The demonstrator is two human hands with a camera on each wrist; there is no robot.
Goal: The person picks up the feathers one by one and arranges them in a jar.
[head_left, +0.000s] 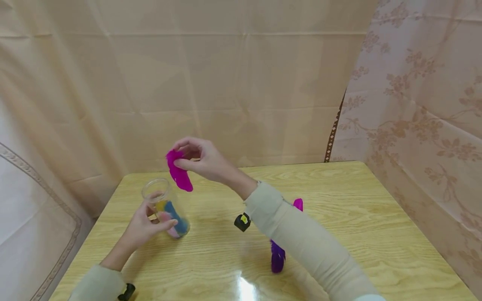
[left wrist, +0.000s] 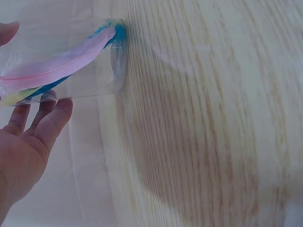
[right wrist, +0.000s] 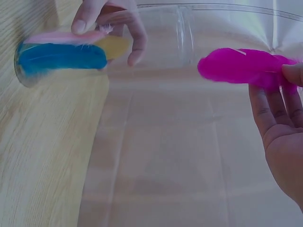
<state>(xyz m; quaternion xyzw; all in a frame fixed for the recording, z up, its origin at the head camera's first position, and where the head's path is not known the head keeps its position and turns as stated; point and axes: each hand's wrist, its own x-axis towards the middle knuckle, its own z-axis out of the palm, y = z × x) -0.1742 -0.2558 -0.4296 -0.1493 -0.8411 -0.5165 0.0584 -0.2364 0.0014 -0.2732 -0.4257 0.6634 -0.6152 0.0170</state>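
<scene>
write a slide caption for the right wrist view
Right hand pinches a magenta feather near the clear jar of pink, blue and yellow feathers that the left hand grips.

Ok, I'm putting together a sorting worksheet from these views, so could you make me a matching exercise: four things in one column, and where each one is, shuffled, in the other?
Things
1. Clear jar
2. Blue feather
3. Purple feather
4. Raised magenta feather

Places
A. On the table, partly hidden by the right sleeve
B. In the right grip
C. In the left grip
D. Inside the jar

Right pairs: 1-C, 2-D, 3-A, 4-B
</scene>
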